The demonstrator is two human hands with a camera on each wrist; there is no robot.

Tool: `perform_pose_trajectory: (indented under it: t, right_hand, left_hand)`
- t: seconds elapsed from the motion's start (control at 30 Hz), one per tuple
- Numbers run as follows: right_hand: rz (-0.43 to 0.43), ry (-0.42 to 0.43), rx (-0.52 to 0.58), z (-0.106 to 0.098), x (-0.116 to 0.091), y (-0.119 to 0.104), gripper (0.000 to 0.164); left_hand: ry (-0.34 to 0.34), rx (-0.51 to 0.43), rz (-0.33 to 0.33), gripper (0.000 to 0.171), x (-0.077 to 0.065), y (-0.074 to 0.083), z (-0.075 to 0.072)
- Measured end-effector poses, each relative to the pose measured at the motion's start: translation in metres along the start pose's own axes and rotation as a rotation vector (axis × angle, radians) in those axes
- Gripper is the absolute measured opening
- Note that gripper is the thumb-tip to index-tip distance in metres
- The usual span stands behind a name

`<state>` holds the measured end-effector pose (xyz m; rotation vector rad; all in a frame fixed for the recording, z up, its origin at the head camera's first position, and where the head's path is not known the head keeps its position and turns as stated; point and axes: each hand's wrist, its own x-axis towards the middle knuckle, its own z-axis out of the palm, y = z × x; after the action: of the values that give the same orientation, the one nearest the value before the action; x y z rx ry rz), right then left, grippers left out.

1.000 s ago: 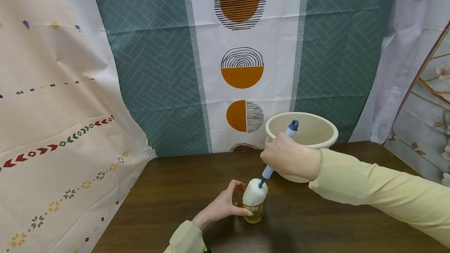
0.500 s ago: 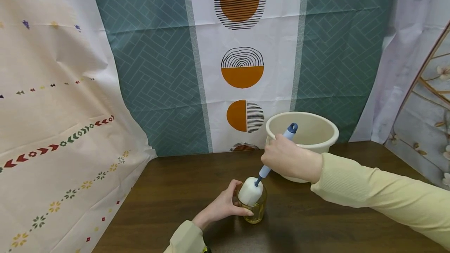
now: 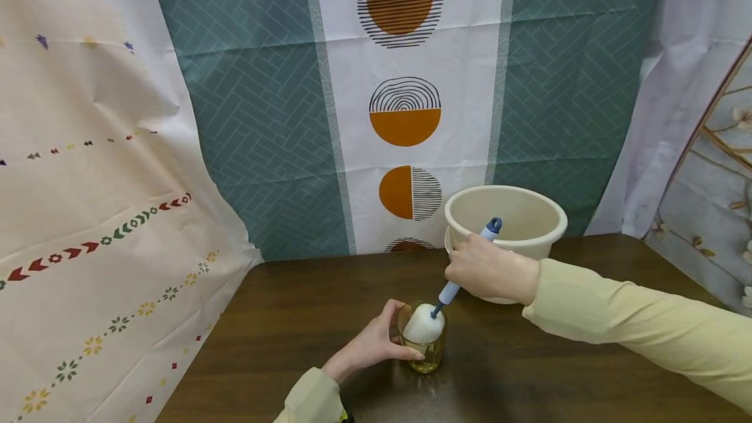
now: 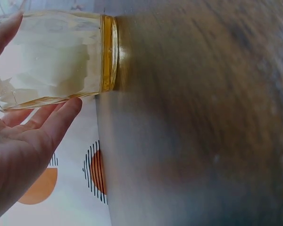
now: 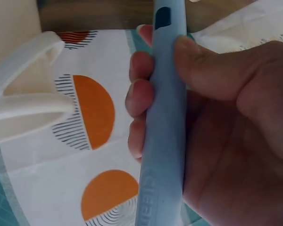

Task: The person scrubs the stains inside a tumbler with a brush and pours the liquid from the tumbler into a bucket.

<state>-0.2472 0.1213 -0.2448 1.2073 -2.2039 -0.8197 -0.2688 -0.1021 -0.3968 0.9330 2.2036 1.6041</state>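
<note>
An amber glass cup point(image 3: 427, 356) stands upright on the brown table, and my left hand point(image 3: 376, 341) holds it from the left, thumb in front and fingers round the back. In the left wrist view the clear yellowish glass point(image 4: 61, 56) shows a pale sponge through its wall. My right hand point(image 3: 490, 269) grips the light blue handle of a cup brush point(image 5: 166, 103), which slants down to the left. The brush's white sponge head point(image 3: 424, 323) sits inside the cup, its top rising a little above the rim.
A cream bucket point(image 3: 511, 214) stands at the back right, just behind my right hand. Its looped handle point(image 5: 28, 89) shows in the right wrist view. Patterned cloths point(image 3: 258, 116) hang behind and beside the table point(image 3: 282, 344).
The sponge head has gone deeper into the cup, after leaning left half a second ago. My right hand has come down a little with the brush; the left hand stays on the cup.
</note>
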Motion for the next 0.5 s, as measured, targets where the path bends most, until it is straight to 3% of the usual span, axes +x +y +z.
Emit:
perform_pose_trajectory:
  t: [0.2, 0.5]
  right_hand:
    - [-0.015, 0.017, 0.066, 0.011, -0.002, 0.001, 0.022]
    - [-0.038, 0.031, 0.069, 0.020, 0.001, 0.003, 0.023]
  left_hand:
    - [0.004, 0.001, 0.018, 0.062, -0.002, 0.003, 0.000]
    - [0.013, 0.046, -0.013, 0.065, 0.006, -0.023, -0.002]
